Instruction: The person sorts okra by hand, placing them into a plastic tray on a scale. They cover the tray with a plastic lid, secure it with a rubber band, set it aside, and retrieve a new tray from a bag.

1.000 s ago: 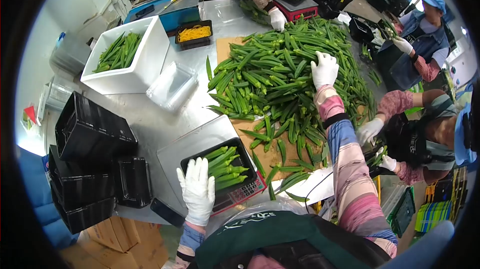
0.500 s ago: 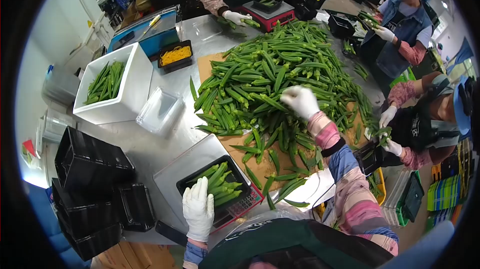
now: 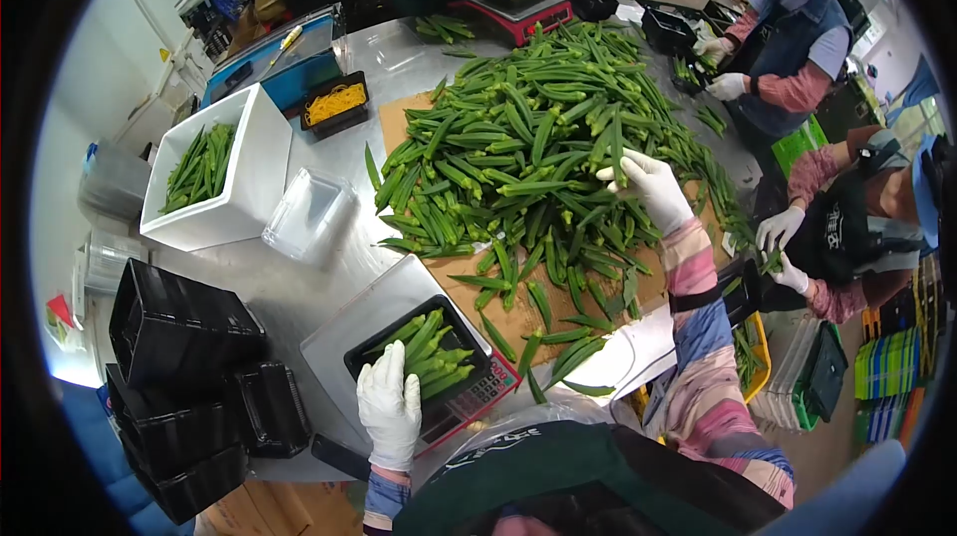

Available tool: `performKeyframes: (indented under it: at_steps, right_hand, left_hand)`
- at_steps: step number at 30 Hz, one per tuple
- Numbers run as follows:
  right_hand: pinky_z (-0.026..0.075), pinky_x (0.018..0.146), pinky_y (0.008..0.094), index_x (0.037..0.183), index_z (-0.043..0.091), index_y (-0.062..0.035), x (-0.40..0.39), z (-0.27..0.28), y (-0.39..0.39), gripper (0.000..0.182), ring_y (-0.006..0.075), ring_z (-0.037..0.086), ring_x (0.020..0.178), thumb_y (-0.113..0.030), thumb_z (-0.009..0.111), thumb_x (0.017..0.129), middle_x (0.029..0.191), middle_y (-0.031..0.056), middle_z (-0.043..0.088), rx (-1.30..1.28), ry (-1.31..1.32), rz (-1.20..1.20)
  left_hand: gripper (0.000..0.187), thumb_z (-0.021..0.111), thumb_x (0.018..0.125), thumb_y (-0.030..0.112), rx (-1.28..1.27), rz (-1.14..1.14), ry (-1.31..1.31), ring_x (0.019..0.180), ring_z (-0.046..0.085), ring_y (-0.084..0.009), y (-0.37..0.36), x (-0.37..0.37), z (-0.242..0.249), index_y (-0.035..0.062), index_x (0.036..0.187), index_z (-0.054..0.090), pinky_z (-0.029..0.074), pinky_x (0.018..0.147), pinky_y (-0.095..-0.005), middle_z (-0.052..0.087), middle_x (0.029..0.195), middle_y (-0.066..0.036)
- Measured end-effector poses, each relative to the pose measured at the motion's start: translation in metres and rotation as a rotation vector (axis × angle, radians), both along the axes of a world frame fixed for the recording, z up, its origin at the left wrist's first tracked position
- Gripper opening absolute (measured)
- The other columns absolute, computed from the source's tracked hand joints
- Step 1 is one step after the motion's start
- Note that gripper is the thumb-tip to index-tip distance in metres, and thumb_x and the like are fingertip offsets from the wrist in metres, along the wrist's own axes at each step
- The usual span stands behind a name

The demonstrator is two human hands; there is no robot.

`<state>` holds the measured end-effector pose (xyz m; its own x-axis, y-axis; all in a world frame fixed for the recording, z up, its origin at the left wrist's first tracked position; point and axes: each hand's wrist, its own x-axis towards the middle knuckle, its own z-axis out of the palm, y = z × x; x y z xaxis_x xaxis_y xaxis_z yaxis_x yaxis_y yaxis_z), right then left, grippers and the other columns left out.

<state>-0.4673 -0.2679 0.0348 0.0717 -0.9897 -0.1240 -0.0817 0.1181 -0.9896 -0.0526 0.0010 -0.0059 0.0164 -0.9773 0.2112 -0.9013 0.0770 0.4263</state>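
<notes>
A large heap of green okra (image 3: pixel 528 127) lies on brown cardboard on the metal table. Over its right side is my gloved right hand (image 3: pixel 648 187), its fingers pinched on an upright okra pod (image 3: pixel 618 147). A black tray (image 3: pixel 478 337) holding several okra pods rests on a scale (image 3: pixel 329 337) with a red keypad edge. My gloved left hand (image 3: pixel 390 404) lies with extended fingers on the tray's near left edge, beside the pods, holding nothing visible.
Left are a white foam box (image 3: pixel 269 147) with okra, clear lids (image 3: pixel 309 212), stacked black trays (image 3: pixel 184 327) and a tray of yellow bands (image 3: pixel 337 103). Co-workers' gloved hands are at a red scale (image 3: pixel 518 17) at the back and along the right side.
My right hand has moved right and now holds a pod. My left hand stays by the tray. The back co-worker's hands have come together over the red scale; the view has shifted slightly.
</notes>
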Motion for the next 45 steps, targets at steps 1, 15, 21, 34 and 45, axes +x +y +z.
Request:
performKeyframes:
  at_steps: [1, 15, 21, 34, 45]
  right_hand:
    - [0.052, 0.076, 0.0288, 0.135, 0.055, 0.0056, 0.002, 0.004, 0.014, 0.046, 0.0133, 0.064, 0.084, -0.028, 0.056, 0.103, 0.106, 0.0126, 0.072, 0.018, -0.142, 0.038]
    - [0.051, 0.084, 0.0299, 0.130, 0.060, 0.0044, 0.082, 0.004, 0.114, 0.037, 0.0132, 0.064, 0.095, -0.015, 0.061, 0.099, 0.110, 0.0103, 0.071, 0.011, -0.201, 0.116]
    - [0.047, 0.086, 0.0379, 0.118, 0.068, -0.0092, 0.215, -0.050, 0.169, 0.033, 0.0267, 0.062, 0.095, -0.010, 0.070, 0.085, 0.102, 0.0065, 0.068, -0.784, 0.469, 0.432]
    - [0.050, 0.091, 0.0295, 0.115, 0.072, -0.0035, 0.131, -0.081, 0.171, 0.022, 0.0185, 0.066, 0.099, -0.005, 0.063, 0.095, 0.106, 0.0097, 0.072, -0.326, 0.455, 0.175]
    - [0.048, 0.093, 0.0276, 0.118, 0.070, -0.0006, 0.112, -0.134, 0.224, 0.023, 0.0139, 0.065, 0.098, -0.008, 0.060, 0.098, 0.102, 0.0078, 0.074, 0.059, 0.270, 0.111]
  left_hand:
    - [0.057, 0.068, 0.087, 0.010, -0.015, 0.000, -0.003, 0.122, 0.056, -0.0302, 0.001, 0.000, -0.001, 0.0090, 0.142, 0.052, 0.039, 0.109, -0.0476, 0.061, 0.131, -0.012]
    - [0.051, 0.068, 0.088, 0.014, -0.071, 0.028, 0.027, 0.118, 0.059, -0.0318, 0.001, -0.003, -0.002, 0.0065, 0.138, 0.057, 0.042, 0.107, -0.0452, 0.063, 0.130, -0.013]
    - [0.053, 0.063, 0.091, -0.001, -0.250, 0.328, 0.461, 0.125, 0.055, -0.0259, 0.017, 0.014, -0.012, 0.0048, 0.143, 0.052, 0.041, 0.108, -0.0351, 0.058, 0.138, -0.013]
    - [0.042, 0.051, 0.100, -0.001, -0.459, 0.607, 0.711, 0.129, 0.054, -0.0213, 0.046, 0.071, 0.001, -0.0020, 0.142, 0.048, 0.040, 0.111, -0.0329, 0.055, 0.141, -0.015]
    - [0.039, 0.051, 0.101, 0.001, -0.449, 0.590, 0.791, 0.126, 0.055, -0.0209, 0.032, 0.094, -0.003, -0.0025, 0.140, 0.050, 0.041, 0.110, -0.0331, 0.057, 0.138, -0.014]
